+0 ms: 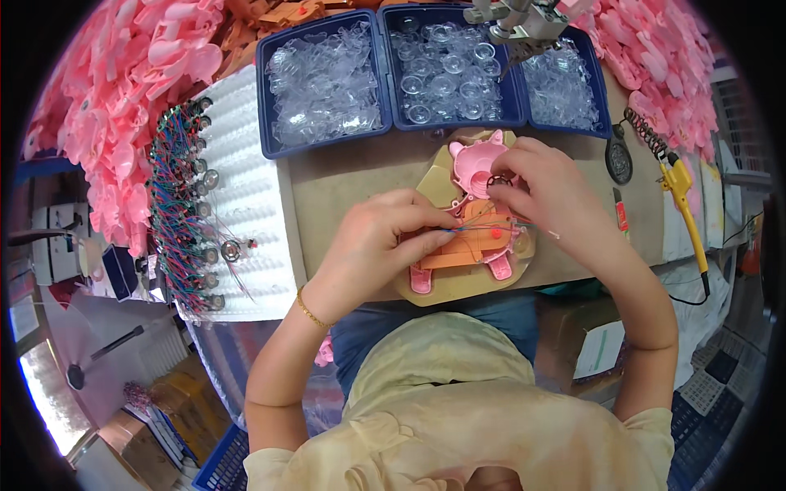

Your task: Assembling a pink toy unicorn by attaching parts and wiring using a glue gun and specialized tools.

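Observation:
A pink animal-shaped plastic shell (473, 157) with small ears lies in a tan holder (434, 182) on the table before me. An orange plastic box (458, 260) sits in the shell's lower part, with thin coloured wires (483, 227) running across it. My left hand (381, 233) is closed in a pinch on these wires at the box's left side. Over the shell's round head cavity, my right hand (544, 184) has its fingers closed at the rim of a small dark round part (496, 180), probably a speaker, which they partly cover.
Three blue bins (268, 114) of clear plastic parts stand behind the holder. Wired round speakers (211, 178) line a white ridged sheet (250, 196) at left. Pink shells (106, 123) are heaped at both sides. A yellow soldering iron (681, 200) hangs at right; a metal machine head (528, 24) overhangs the bins.

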Demonstrator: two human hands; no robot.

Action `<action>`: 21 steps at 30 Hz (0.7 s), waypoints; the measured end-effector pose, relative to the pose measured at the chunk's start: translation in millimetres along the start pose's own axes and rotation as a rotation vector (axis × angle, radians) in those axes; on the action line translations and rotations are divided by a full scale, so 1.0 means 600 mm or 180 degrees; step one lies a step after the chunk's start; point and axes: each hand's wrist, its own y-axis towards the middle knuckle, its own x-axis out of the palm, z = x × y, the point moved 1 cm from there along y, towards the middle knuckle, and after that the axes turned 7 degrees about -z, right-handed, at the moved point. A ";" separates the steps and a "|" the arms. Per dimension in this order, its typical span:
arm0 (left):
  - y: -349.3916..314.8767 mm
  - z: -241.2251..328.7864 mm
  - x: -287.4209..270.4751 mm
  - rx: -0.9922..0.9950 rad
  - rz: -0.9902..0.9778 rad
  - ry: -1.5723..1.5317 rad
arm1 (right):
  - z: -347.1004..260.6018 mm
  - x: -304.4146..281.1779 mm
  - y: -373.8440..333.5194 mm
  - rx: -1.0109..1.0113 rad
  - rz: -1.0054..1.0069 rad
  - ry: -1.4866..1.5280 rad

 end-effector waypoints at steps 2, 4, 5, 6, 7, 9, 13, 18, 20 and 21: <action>-0.002 -0.003 0.000 -0.0014 0.0008 0.0006 | -0.007 -0.002 -0.007 0.0124 -0.0055 -0.0017; -0.003 -0.006 0.004 -0.0068 0.0062 -0.0081 | -0.005 -0.005 -0.011 0.0265 -0.0103 -0.0037; -0.003 -0.008 0.006 -0.0134 0.0084 -0.0144 | 0.001 -0.003 -0.013 0.0123 -0.0062 -0.0050; -0.003 -0.007 0.006 -0.0123 0.0090 -0.0166 | 0.003 -0.002 -0.015 -0.0001 -0.0014 -0.0053; -0.003 -0.005 0.004 -0.0289 0.0115 -0.0302 | 0.002 -0.005 -0.014 0.0008 -0.0025 -0.0069; -0.003 -0.005 0.004 -0.0449 0.0131 -0.0446 | -0.003 -0.009 -0.011 -0.0172 -0.0090 -0.0193; -0.004 -0.012 0.008 -0.0641 0.0212 -0.0784 | -0.002 -0.005 0.006 -0.0470 -0.0057 0.0006; -0.003 -0.013 0.010 -0.0816 0.0223 -0.0979 | -0.002 -0.003 0.018 -0.0649 -0.0135 0.0034; -0.001 -0.012 0.011 -0.0814 0.0236 -0.0955 | 0.003 -0.006 0.027 -0.0659 -0.0332 0.0183; 0.000 -0.012 0.010 -0.0818 0.0199 -0.0940 | 0.006 -0.007 0.029 -0.0624 -0.0507 0.0314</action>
